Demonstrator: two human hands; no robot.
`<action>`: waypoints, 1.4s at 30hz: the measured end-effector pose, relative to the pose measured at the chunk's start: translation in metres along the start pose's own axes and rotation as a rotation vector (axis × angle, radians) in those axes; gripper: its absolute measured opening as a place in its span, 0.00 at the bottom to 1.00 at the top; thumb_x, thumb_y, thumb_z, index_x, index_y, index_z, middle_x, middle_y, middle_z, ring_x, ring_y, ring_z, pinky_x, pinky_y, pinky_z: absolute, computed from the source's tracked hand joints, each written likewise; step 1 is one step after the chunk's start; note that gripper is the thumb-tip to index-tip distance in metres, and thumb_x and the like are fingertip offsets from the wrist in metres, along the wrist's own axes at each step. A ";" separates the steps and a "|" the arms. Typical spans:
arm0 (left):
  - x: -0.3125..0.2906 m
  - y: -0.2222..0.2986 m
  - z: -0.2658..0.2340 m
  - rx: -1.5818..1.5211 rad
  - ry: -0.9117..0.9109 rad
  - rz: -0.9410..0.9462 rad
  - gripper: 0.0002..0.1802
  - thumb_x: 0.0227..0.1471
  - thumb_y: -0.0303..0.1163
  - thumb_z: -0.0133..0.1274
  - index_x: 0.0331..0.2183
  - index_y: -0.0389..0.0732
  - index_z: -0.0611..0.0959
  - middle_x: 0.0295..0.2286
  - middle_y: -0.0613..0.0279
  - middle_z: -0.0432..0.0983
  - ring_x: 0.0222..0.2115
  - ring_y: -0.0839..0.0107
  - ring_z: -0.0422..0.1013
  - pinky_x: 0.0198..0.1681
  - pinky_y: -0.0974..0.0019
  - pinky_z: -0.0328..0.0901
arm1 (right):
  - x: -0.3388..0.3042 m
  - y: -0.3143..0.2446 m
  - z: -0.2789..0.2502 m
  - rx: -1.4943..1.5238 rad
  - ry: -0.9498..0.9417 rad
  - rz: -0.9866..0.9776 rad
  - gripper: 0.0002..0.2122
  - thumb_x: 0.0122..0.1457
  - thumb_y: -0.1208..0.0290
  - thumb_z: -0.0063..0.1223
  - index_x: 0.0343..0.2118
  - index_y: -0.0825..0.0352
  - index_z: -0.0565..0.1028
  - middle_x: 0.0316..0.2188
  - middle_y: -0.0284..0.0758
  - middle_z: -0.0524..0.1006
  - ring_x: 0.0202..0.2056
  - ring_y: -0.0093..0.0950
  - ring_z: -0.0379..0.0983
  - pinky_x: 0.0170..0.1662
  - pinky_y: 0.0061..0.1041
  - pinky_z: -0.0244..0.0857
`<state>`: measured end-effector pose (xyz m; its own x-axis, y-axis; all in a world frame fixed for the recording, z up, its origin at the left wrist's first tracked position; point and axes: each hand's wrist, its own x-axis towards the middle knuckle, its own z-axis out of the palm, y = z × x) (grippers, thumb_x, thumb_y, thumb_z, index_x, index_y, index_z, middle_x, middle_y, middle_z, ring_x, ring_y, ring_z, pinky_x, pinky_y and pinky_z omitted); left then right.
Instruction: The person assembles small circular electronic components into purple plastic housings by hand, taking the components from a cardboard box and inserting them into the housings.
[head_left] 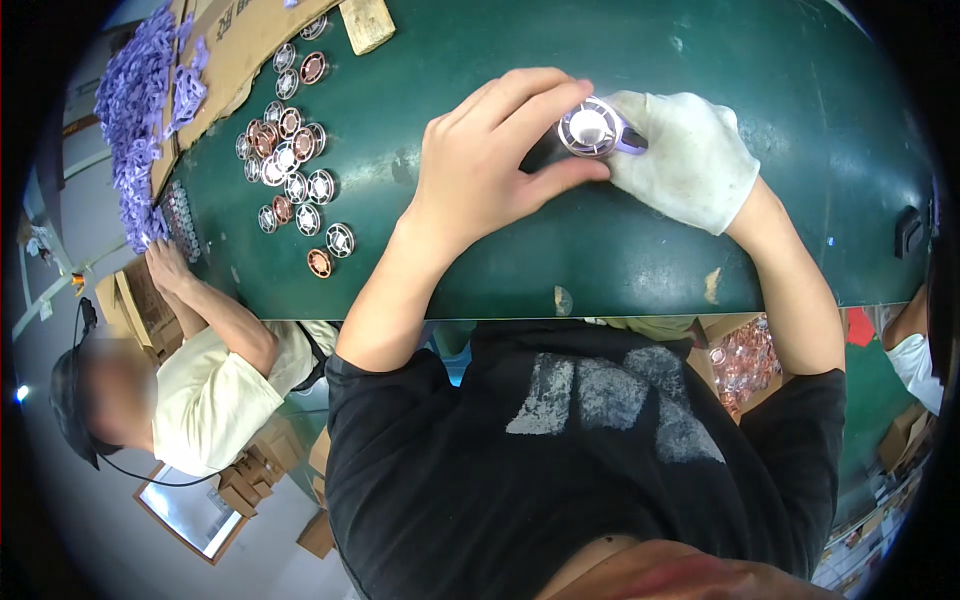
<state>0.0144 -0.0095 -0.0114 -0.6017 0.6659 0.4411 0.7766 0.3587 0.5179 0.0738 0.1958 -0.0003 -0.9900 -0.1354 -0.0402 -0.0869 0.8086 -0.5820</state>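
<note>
A round silver spoked cap (588, 128) is held above the green table (480, 255). My bare left hand (500, 155) grips its rim between thumb and fingers. On its other side, my right hand (685, 158), in a white glove, is closed around a small purple piece with a dark part (628, 138) that sits against the cap. The glove covers most of this piece, so its full shape is hidden. Left of my left forearm lie several loose spoked caps, some silver (320, 187) and some copper-coloured (319, 262).
A heap of purple plastic pieces (135, 110) rests on cardboard (225, 50) at the far left, where a co-worker's hands (168, 268) are. A wooden block (367, 25) lies at the far edge. A black object (908, 232) is at the right.
</note>
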 end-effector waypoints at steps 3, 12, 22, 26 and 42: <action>-0.004 -0.006 0.003 -0.005 0.000 0.056 0.33 0.37 0.33 0.75 0.48 0.40 0.84 0.42 0.57 0.82 0.40 0.61 0.80 0.43 0.67 0.75 | 0.001 -0.001 0.000 -0.020 -0.041 -0.004 0.12 0.56 0.61 0.55 0.40 0.56 0.82 0.28 0.41 0.82 0.34 0.45 0.80 0.39 0.43 0.74; -0.003 -0.011 -0.003 -0.160 -0.001 0.066 0.30 0.39 0.23 0.73 0.48 0.38 0.85 0.42 0.54 0.84 0.40 0.64 0.81 0.45 0.64 0.76 | 0.004 0.005 -0.004 0.355 -0.172 -0.045 0.13 0.59 0.60 0.56 0.40 0.62 0.80 0.29 0.44 0.81 0.34 0.41 0.80 0.38 0.38 0.72; -0.005 -0.002 0.016 -0.861 -0.058 -0.253 0.15 0.59 0.23 0.57 0.47 0.27 0.81 0.51 0.44 0.76 0.47 0.66 0.75 0.52 0.67 0.69 | -0.002 -0.001 0.019 0.418 0.019 -0.078 0.15 0.61 0.53 0.60 0.36 0.61 0.81 0.24 0.42 0.79 0.30 0.42 0.80 0.34 0.35 0.72; 0.017 -0.018 0.008 -0.788 -0.099 -0.213 0.11 0.61 0.25 0.56 0.44 0.31 0.84 0.46 0.52 0.79 0.43 0.70 0.75 0.48 0.70 0.69 | 0.004 -0.002 0.025 0.310 0.047 0.071 0.17 0.61 0.51 0.58 0.37 0.62 0.80 0.28 0.44 0.80 0.33 0.46 0.79 0.38 0.40 0.72; 0.145 -0.241 -0.092 0.951 0.355 -0.295 0.23 0.53 0.33 0.56 0.50 0.34 0.80 0.40 0.37 0.79 0.45 0.39 0.74 0.55 0.48 0.67 | 0.005 0.007 0.025 0.624 0.222 0.162 0.14 0.63 0.68 0.55 0.49 0.67 0.77 0.31 0.37 0.82 0.30 0.26 0.79 0.41 0.25 0.72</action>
<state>-0.2774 -0.0596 -0.0044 -0.6910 0.2946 0.6601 0.3251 0.9423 -0.0801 0.0715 0.1866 -0.0244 -0.9902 0.1347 -0.0375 0.0790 0.3178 -0.9448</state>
